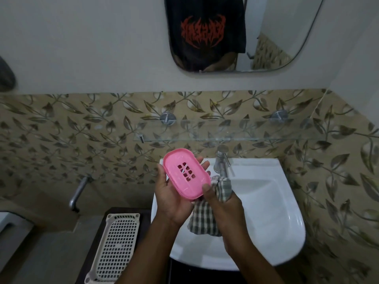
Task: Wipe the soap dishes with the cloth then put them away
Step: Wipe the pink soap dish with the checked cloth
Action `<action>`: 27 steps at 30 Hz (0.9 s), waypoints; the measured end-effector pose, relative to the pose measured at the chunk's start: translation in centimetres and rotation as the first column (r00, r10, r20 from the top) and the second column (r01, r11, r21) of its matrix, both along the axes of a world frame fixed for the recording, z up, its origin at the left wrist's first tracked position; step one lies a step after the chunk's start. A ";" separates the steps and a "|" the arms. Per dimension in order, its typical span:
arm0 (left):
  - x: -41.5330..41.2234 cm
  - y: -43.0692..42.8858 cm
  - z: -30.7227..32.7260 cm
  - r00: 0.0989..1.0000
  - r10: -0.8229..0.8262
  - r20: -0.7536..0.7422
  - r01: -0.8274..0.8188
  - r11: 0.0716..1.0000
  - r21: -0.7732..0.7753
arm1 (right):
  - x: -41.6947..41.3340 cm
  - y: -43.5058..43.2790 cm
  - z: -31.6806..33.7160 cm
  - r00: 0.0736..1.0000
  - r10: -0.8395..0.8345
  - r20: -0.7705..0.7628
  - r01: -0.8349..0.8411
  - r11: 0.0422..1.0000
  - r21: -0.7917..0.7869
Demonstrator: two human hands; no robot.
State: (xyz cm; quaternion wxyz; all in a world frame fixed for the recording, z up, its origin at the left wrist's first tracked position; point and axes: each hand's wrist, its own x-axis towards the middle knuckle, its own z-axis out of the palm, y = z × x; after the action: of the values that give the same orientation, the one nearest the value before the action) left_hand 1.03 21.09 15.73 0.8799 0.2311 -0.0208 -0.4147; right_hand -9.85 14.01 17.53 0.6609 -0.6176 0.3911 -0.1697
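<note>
I have the pink soap dish [187, 173] cradled in my left hand [171, 198], fingers spread under it and thumb along its near long edge, holding it tilted above the back left corner of the sink [287, 212]. Its slotted face is turned up toward me. My right hand [220, 198] is wrapped in the checked cloth [203, 219], gripping it, with the thumb pressing on the dish's lower right corner; the rest of the cloth hangs down between my wrists over the basin. I judge that I am in the middle of wiping this dish, not yet ready to put it away.

What worries me is the hold. The dish rests on open fingers rather than in a firm clamp, so a hard rub from the cloth could push it off my palm and into the sink, or against the tap [221, 160] just behind it. The loose tail of cloth could also drag into the basin and pick up water, which would smear the plastic. The slots in the middle may trap grime the cloth skims over.

The white slotted tray [117, 242] sits on the dark desk at the sink's left edge, and a glass shelf [225, 130] runs along the tiled wall above.
</note>
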 end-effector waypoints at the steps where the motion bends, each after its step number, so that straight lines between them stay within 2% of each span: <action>1: 0.1 0.1 -0.3 1.000 0.006 -0.030 -0.006 1.000 0.001 | -0.2 -0.2 0.0 1.000 0.012 -0.017 -0.013 0.999 -0.042; 5: 0.9 0.6 -0.8 0.993 0.071 -0.096 -0.070 0.997 0.010 | -1.4 -2.2 0.1 0.994 -0.047 -0.099 0.027 0.982 -0.187; 7: 1.3 0.9 -1.0 0.995 0.059 -0.081 -0.054 0.997 0.058 | -1.8 -3.6 1.2 0.989 -0.120 -0.081 0.093 0.955 -0.283; 9: 1.2 0.9 -1.4 0.998 0.005 -0.067 0.002 0.995 0.097 | -1.3 -4.2 2.6 0.994 -0.110 -0.021 0.090 0.895 -0.436; 11: 0.5 0.2 -1.5 0.997 -0.050 -0.066 0.058 0.991 0.123 | 0.2 -3.9 3.7 1.000 0.010 -0.008 -0.013 0.786 -0.618; 14: -0.8 -1.1 -1.1 0.996 -0.053 -0.066 0.065 0.982 0.178 | 3.2 -2.8 4.2 0.985 0.107 -0.139 -0.174 0.516 -0.839; 17: -1.1 -1.6 -0.6 0.999 -0.012 -0.048 0.022 0.976 0.216 | 4.8 -1.8 4.5 0.978 0.137 -0.160 -0.202 0.389 -0.899; 19: -0.6 -1.3 -0.7 0.998 0.002 -0.055 0.011 0.973 0.230 | 4.6 -0.9 4.5 0.933 0.253 -0.255 -0.330 0.322 -0.888; 22: 0.2 -0.7 -1.3 0.995 -0.026 -0.100 0.045 0.979 0.197 | 3.3 -0.9 4.1 0.849 0.368 -0.379 -0.491 0.287 -0.822; 25: -0.2 -0.7 -1.2 0.992 -0.061 -0.113 0.082 0.977 0.196 | 3.1 -2.0 4.3 0.891 0.256 -0.375 -0.443 0.310 -0.841; 27: -0.8 -0.9 -1.2 0.995 -0.066 -0.081 0.082 0.974 0.212 | 3.7 -2.6 4.5 0.928 0.157 -0.337 -0.372 0.373 -0.850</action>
State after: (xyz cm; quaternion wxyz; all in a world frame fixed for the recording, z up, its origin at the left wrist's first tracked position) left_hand 0.23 20.23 14.49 0.8338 0.3088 0.0477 -0.4552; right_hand -6.15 11.40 22.06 0.2006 -0.9422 0.1978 -0.1813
